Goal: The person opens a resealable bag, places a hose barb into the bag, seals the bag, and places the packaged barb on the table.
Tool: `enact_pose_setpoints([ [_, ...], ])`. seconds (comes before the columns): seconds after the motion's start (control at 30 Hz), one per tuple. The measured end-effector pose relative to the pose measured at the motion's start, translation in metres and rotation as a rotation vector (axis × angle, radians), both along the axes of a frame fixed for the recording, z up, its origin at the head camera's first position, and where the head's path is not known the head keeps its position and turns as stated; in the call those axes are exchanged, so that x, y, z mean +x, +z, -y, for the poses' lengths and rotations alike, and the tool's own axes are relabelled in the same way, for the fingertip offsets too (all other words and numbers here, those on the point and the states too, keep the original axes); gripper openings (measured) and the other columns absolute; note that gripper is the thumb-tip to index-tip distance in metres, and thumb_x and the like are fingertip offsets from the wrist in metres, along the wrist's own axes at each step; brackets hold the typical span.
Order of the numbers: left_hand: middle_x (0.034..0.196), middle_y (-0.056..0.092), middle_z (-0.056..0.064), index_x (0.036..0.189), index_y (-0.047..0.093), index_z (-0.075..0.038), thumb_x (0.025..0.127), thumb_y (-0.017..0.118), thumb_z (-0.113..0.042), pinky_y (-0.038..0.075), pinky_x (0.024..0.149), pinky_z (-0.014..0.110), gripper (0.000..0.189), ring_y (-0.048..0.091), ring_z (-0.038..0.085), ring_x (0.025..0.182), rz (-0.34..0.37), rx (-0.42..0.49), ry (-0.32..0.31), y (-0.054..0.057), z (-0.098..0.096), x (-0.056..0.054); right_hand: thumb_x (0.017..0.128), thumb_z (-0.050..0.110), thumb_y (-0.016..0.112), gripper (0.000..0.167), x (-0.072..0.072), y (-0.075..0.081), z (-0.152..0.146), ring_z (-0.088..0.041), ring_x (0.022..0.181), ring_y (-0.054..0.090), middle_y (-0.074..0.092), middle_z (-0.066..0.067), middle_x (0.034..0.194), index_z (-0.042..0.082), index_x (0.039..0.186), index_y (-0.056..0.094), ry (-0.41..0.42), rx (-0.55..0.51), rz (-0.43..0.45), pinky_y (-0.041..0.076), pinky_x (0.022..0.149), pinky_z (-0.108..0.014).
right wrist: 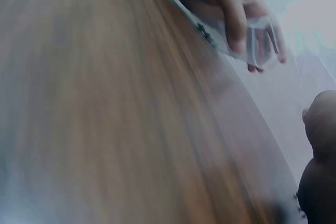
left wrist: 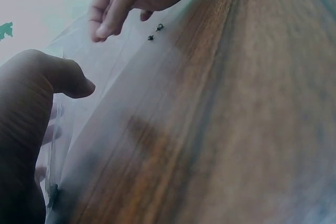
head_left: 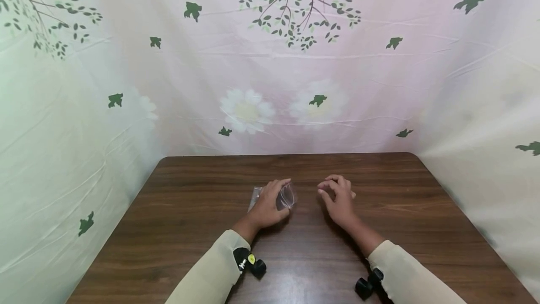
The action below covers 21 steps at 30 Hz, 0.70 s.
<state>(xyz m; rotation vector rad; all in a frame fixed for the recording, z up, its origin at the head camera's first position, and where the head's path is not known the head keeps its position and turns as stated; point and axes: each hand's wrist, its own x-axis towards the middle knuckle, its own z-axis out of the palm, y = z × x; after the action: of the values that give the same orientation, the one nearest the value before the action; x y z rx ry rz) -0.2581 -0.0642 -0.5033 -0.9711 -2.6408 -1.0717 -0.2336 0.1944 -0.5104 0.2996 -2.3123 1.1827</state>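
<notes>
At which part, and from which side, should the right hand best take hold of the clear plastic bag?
I would pinch the clear plastic bag lightly at its right edge, bringing the right hand in from the right. The left hand holds the bag, while that edge extends past its fingers and faces the right hand. The film looks thin.

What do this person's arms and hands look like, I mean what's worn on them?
The left sleeve and right sleeve are plain cream. The left wrist camera and right wrist camera are black and rounded, with a yellow disc beside the left one. Left hand and right hand are gloveless.
</notes>
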Motion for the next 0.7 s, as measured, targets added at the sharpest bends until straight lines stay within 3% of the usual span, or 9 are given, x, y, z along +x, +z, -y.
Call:
enact_pose_setpoints([
  [0.17, 0.141, 0.065, 0.01, 0.161, 0.047, -0.008, 0.083, 0.078, -0.016, 0.047, 0.105, 0.055, 0.085, 0.059, 0.026, 0.12, -0.054, 0.047, -0.028, -0.008, 0.001, -0.005, 0.092, -0.004, 0.08, 0.013, 0.001, 0.002, -0.018, -0.053, 0.128, 0.043, 0.059, -0.029, 0.133, -0.001, 0.104, 0.075, -0.032, 0.027, 0.036, 0.019, 0.097, -0.07],
  [0.23, 0.138, 0.066, 0.01, 0.161, 0.047, -0.008, 0.082, 0.078, -0.017, 0.048, 0.102, 0.053, 0.084, 0.059, 0.025, 0.118, -0.102, 0.065, -0.041, -0.013, 0.002, -0.009, 0.093, -0.003, 0.079, 0.015, 0.002, 0.002, -0.024, -0.054, 0.131, 0.041, 0.058, -0.027, 0.134, -0.001, 0.107, 0.075, -0.041, 0.036, 0.073, 0.018, 0.099, -0.073],
  [0.37, 0.137, 0.067, 0.007, 0.16, 0.048, -0.012, 0.081, 0.078, -0.019, 0.048, 0.1, 0.051, 0.085, 0.059, 0.022, 0.117, -0.125, 0.071, -0.038, -0.018, 0.001, -0.012, 0.095, -0.001, 0.078, 0.017, 0.003, 0.002, -0.033, -0.055, 0.137, 0.037, 0.055, -0.026, 0.137, -0.001, 0.111, 0.075, -0.063, 0.062, 0.15, 0.018, 0.1, -0.075],
  [0.63, 0.141, 0.065, 0.011, 0.161, 0.047, -0.006, 0.084, 0.079, -0.014, 0.046, 0.107, 0.057, 0.084, 0.06, 0.028, 0.122, -0.015, 0.022, -0.017, 0.001, 0.0, -0.001, 0.099, 0.007, 0.076, 0.016, 0.003, 0.002, -0.039, -0.053, 0.145, 0.032, 0.052, -0.023, 0.139, 0.0, 0.113, 0.074, -0.155, 0.088, 0.325, 0.018, 0.107, -0.075],
  [0.7, 0.142, 0.065, 0.01, 0.162, 0.046, -0.006, 0.084, 0.079, -0.013, 0.046, 0.108, 0.057, 0.084, 0.06, 0.028, 0.122, -0.015, 0.003, -0.009, 0.002, 0.0, -0.001, 0.1, 0.008, 0.075, 0.016, 0.003, 0.003, -0.04, -0.054, 0.145, 0.03, 0.051, -0.023, 0.139, 0.0, 0.114, 0.074, -0.16, 0.087, 0.355, 0.017, 0.108, -0.075],
])
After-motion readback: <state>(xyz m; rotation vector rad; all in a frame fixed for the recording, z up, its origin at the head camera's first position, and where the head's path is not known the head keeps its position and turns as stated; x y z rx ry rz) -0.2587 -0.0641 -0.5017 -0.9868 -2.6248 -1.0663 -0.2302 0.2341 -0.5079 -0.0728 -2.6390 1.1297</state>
